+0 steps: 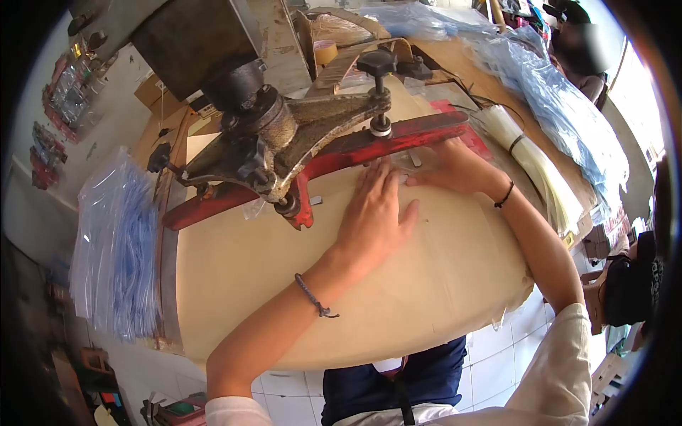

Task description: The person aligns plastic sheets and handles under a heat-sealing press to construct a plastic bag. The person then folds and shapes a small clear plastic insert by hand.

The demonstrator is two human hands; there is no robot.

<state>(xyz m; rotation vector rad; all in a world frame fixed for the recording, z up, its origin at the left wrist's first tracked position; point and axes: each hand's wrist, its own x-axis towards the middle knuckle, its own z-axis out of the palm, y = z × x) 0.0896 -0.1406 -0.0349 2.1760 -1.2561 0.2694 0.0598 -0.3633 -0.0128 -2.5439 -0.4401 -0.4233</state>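
Note:
My left hand [379, 216] lies flat on the tan covered table [298, 298], fingers stretched toward the red bar [398, 136] of a metal press [273, 135]. Its fingertips are close to the bar's near edge. To the right, my right hand [455, 169] reaches to the bar, with its thumb toward my left hand and some fingers hidden at the bar. Whether it holds anything cannot be made out. A small pale piece [415, 159] shows between the hands, and another small piece [317, 200] lies by the bar's red bracket.
Clear bluish plastic bags [117, 248] hang at the table's left side. Pale strips bundled with a tie [529, 153] lie at the right, beside blue plastic sheeting [561, 106]. A tape roll [325, 52] stands behind the press. Another person [586, 82] is at the upper right.

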